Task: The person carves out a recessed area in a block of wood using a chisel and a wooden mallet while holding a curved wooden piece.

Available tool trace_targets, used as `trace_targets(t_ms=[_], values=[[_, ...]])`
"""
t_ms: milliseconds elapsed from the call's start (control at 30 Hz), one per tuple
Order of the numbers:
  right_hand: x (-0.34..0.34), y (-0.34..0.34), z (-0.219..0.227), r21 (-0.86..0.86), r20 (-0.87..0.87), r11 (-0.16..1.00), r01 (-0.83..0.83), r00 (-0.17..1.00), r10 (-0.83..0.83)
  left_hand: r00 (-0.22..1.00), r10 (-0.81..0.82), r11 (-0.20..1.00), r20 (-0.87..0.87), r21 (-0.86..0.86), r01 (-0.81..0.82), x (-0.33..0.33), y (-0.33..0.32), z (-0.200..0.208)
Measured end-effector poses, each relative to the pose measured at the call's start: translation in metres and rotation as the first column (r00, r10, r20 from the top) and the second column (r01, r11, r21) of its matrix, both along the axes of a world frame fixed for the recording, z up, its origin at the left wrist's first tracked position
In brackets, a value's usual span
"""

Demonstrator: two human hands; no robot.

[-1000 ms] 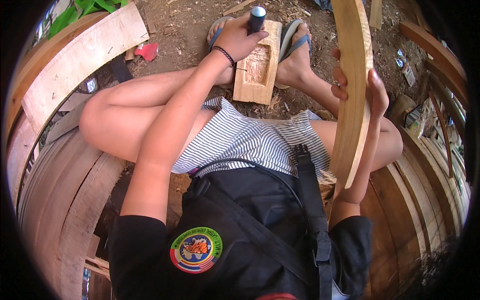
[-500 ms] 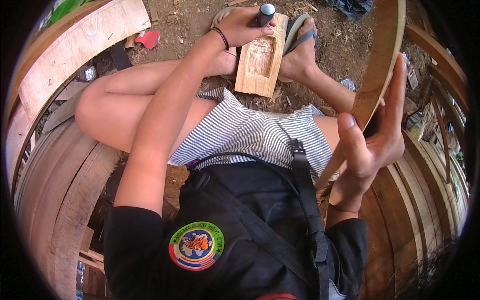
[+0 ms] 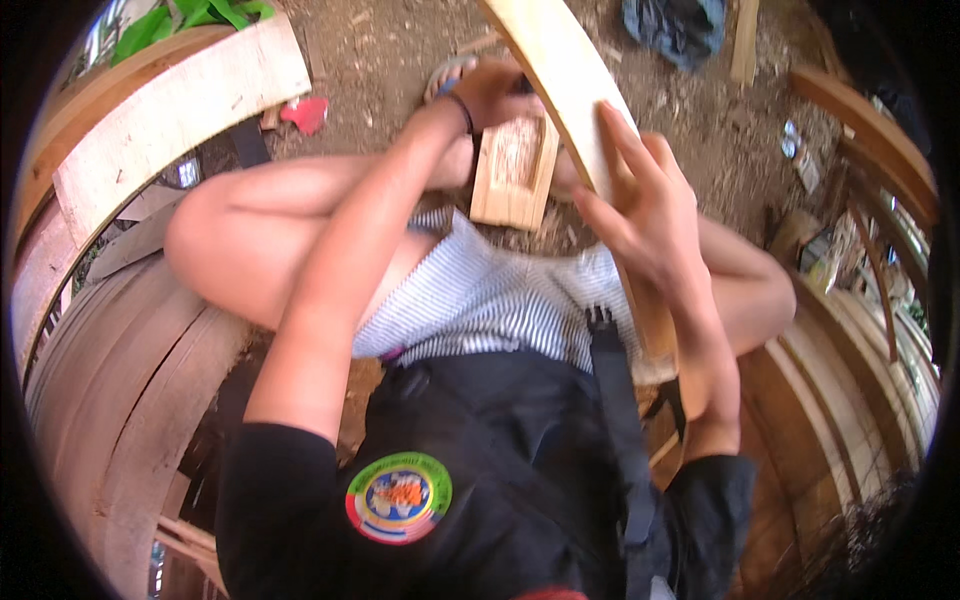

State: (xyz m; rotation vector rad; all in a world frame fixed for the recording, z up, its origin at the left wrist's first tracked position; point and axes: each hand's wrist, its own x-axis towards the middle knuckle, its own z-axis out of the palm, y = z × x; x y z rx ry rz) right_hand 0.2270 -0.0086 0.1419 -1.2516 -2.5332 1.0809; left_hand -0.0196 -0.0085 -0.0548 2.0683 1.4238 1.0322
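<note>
Wooden plank [image 3: 565, 85] slants against the right hand [image 3: 655, 205], fingers extended.

We see plenty of soft light. Above the striped shorts [image 3: 500, 300], the long board [image 3: 565, 80] shines almost white. Below the shorts, the black shirt [image 3: 480, 420] looks dark and its round patch [image 3: 400, 497] is smeary. Planks [image 3: 110, 370] left of the shorts look bent, and a black ring goes around our view.

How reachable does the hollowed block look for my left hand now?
Likely yes: your left hand is near the hollowed block, whose near end lies uncovered, though that hand seems to grip a dark handle.
</note>
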Motion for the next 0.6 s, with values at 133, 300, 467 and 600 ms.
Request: trace_targets(t_ms=[133, 300, 467, 600], values=[[-0.002, 0.031, 0.021, 0.373, -0.563, 0.913, 0.167, 0.822, 0.080, 0.950, 0.124, 0.832, 0.287, -0.552, 0.058, 0.008, 0.028, 0.043], [0.006, 0.006, -0.006, -0.120, 0.011, 0.991, 0.053, 0.999, -0.052, 1.000, 0.008, 0.926, 0.030, -0.377, 0.004, 0.008, 0.007, 0.010], [0.012, 0.024, -0.008, -0.420, -0.269, 0.840, 0.344, 0.837, -0.477, 0.907, 0.363, 0.656, 0.213, -0.750, -0.086, -0.012, 0.052, 0.009], [0.026, 0.011, -0.014, -0.637, -0.270, 0.667, 0.387, 0.698, -0.663, 0.786, 0.499, 0.549, 0.366, -0.835, 0.040, -0.059, 0.049, -0.008]])
